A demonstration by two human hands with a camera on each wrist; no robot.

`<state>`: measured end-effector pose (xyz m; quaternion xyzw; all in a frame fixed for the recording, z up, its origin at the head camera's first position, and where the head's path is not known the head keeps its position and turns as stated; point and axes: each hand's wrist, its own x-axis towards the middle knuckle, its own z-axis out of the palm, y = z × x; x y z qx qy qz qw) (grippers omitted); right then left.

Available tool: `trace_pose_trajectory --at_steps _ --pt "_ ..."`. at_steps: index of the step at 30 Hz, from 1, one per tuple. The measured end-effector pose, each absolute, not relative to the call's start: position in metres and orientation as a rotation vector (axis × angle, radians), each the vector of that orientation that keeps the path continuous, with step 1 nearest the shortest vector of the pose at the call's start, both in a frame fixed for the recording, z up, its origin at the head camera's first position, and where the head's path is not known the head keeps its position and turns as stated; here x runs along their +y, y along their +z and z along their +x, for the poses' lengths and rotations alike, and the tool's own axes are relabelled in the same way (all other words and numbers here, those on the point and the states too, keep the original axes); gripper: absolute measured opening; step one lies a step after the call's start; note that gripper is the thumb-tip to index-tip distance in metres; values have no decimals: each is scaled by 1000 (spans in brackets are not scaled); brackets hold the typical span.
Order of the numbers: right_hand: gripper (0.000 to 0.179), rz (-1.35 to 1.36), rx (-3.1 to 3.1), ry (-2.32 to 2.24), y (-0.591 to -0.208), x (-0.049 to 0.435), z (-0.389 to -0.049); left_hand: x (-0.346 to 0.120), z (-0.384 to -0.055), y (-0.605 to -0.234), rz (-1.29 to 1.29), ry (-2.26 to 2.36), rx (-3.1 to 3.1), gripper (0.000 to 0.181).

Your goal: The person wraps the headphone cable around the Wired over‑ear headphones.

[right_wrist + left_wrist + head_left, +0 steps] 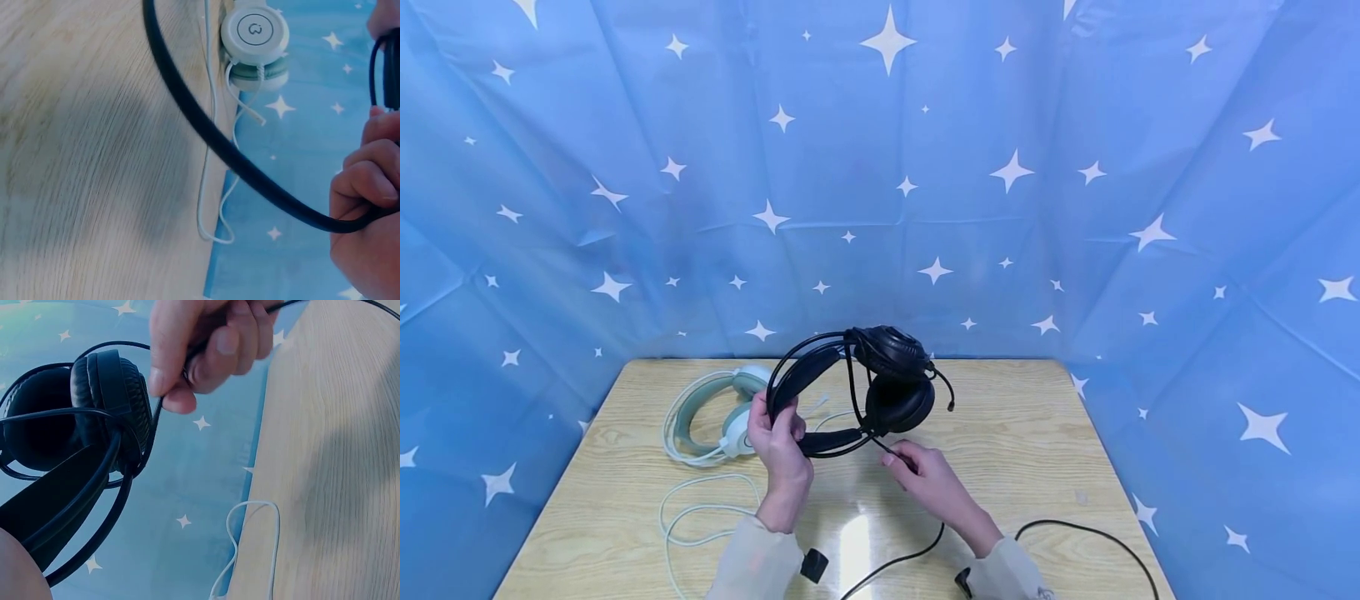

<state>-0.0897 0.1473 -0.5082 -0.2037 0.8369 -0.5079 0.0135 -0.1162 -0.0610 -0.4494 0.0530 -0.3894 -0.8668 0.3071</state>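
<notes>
Gripping the headband point(806, 375), the left hand point(781, 440) holds the black headset point(889, 350) raised over the worktop point(1030, 442); the right hand's point(928, 482) fingers pinch its cable point(212, 141). A sharp tug could snag cable on the ear cups point(901, 407) — or twist the headset free, onto the pale headphones point(737, 427) beside it. The cable's end is cut off; its path round the cups is unclear.

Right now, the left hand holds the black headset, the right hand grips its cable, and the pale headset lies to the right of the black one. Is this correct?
No: the head view shows the pale headset left of the black headset. The left hand holds the latter, the right hand grips its cable.
</notes>
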Motion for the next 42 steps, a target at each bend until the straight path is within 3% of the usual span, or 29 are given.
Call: trace_pose_trajectory --at_steps 13,19,42 --pt "16 -623 2604 -1552 -496 144 -84 -60 -113 -456 88 -2113 -1224 26" --pt "14 -600 2570 -1551 -489 141 -82 -62 -113 -459 63 -1949 -1350 18" --pt "16 -482 2501 -1665 -471 144 -87 -81 -116 -480 -147 -1437 -1701 27"
